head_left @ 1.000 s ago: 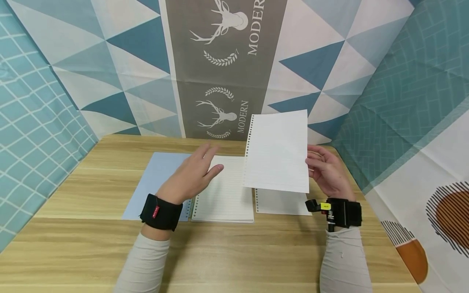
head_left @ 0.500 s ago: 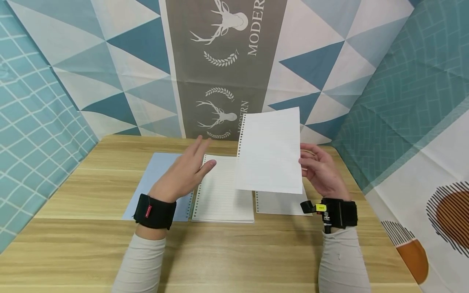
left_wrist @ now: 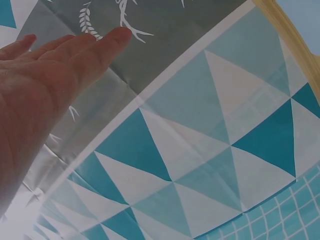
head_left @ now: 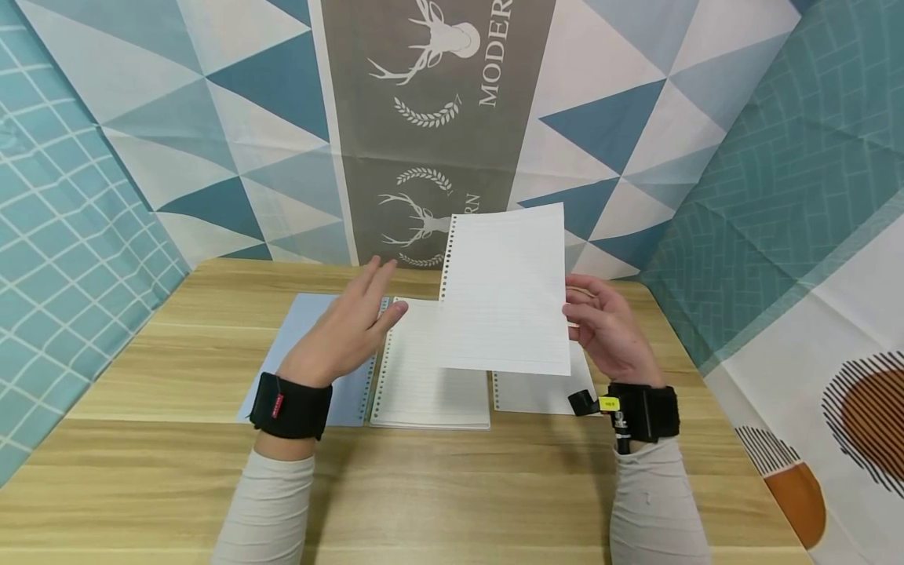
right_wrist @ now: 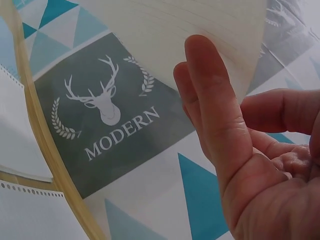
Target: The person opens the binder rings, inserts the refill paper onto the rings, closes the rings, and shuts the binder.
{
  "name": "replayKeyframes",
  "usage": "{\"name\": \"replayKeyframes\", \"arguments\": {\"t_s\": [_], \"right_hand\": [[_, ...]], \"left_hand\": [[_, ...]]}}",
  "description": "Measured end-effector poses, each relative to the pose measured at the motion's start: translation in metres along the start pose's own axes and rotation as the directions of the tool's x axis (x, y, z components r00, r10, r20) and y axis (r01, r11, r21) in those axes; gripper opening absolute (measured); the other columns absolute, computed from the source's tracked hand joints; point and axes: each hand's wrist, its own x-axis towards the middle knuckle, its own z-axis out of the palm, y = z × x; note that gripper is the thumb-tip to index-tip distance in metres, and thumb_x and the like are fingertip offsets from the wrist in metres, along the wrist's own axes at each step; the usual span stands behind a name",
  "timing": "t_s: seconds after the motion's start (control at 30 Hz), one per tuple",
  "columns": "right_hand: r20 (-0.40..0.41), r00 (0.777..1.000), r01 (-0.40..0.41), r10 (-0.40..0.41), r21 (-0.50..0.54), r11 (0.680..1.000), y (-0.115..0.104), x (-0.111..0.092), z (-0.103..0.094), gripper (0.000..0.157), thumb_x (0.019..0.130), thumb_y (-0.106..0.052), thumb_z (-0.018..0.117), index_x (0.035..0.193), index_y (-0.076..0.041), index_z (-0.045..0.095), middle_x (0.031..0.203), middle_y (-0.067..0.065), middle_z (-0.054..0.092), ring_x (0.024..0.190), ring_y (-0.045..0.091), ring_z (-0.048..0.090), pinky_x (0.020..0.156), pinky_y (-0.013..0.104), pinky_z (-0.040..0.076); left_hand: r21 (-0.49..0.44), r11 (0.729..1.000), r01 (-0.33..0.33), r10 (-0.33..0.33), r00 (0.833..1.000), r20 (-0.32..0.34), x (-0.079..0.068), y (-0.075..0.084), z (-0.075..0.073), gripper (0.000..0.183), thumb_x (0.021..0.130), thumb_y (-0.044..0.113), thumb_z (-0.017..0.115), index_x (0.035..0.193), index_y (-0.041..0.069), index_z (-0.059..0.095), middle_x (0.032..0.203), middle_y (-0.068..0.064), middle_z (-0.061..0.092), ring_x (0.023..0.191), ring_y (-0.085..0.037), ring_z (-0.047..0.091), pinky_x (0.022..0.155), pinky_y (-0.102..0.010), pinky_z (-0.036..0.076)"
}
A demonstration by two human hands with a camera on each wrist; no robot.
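Note:
My right hand pinches a loose sheet of lined paper by its right edge, between thumb and fingers. The sheet stands up, raised over the table, with its row of punched holes along the left side. In the right wrist view the paper lies behind the fingertips. My left hand hovers over the notebook's blue cover, fingers stretched and holding nothing; the left wrist view shows the same straight fingers. Below lies the open notebook with its lined pages, partly hidden by the raised sheet.
Another punched sheet lies flat on the wooden table, right of the notebook and partly covered by the raised paper. A patterned cloth backdrop rises behind the table's far edge, with more cloth on both sides.
My right hand has carried the raised sheet to the left, so it now overlaps more of the notebook page. The left hand has drifted left and slightly away from me.

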Motion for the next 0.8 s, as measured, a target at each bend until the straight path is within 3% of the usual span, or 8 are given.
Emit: {"name": "replayKeyframes", "arguments": {"t_s": [0.8], "right_hand": [[0.013,0.995,-0.095,0.096,-0.077,0.993,0.017,0.011,0.040,0.040,0.102,0.004,0.050,0.141,-0.004,0.044,0.114,0.001,0.071,0.090,0.012,0.071,0.070,0.022,0.060]], "left_hand": [[-0.006,1.000,0.016,-0.016,1.000,-0.014,0.000,-0.004,-0.001,0.073,0.107,0.058,0.030,0.165,0.020,0.008,0.173,-0.013,0.004,0.159,-0.038,0.011,0.122,-0.066,0.022]]}}
